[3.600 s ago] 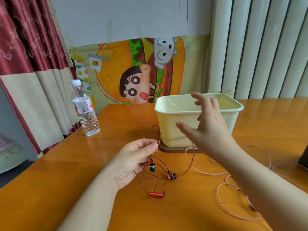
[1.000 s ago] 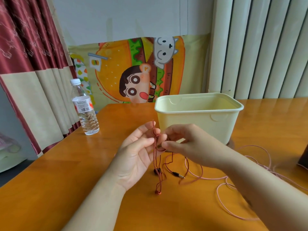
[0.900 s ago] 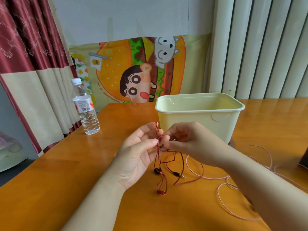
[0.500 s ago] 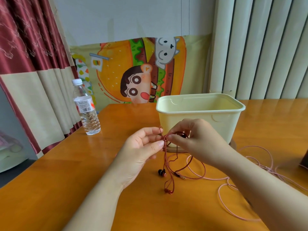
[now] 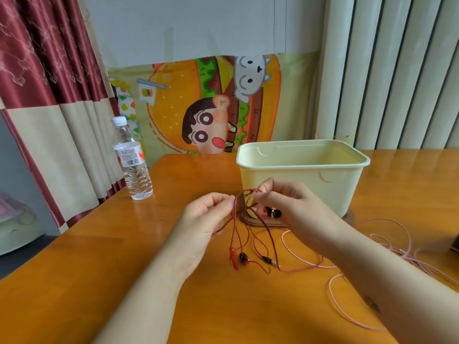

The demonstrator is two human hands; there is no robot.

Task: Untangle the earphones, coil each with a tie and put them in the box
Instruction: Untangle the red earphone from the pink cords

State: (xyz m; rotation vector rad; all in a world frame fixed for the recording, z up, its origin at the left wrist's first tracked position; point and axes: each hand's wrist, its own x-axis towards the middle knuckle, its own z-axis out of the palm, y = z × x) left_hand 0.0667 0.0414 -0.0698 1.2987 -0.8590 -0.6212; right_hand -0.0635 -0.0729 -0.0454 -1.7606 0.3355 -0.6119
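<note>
My left hand [image 5: 207, 220] pinches the red braided earphone cord [image 5: 234, 227] between thumb and forefinger, just in front of the box. My right hand [image 5: 293, 209] pinches the same cord a little to the right, with one earbud [image 5: 272, 212] showing under its fingers. The red remote [image 5: 233, 254], the other earbud [image 5: 244, 258] and the jack plug [image 5: 269, 260] hang down onto the wooden table [image 5: 99, 256]. A pink earphone cord [image 5: 347, 286] lies in loose loops on the table at the right. The pale yellow box [image 5: 303, 170] stands open behind my hands.
A clear water bottle [image 5: 131, 160] stands at the table's left edge. The box sits on a dark round mat [image 5: 260, 223]. A cartoon poster and curtains hang behind. A dark object [image 5: 455, 242] peeks in at the right edge.
Both hands have lifted the red cord slightly and moved apart. One earbud has come up under my right hand, and the remote now hangs lower on the left.
</note>
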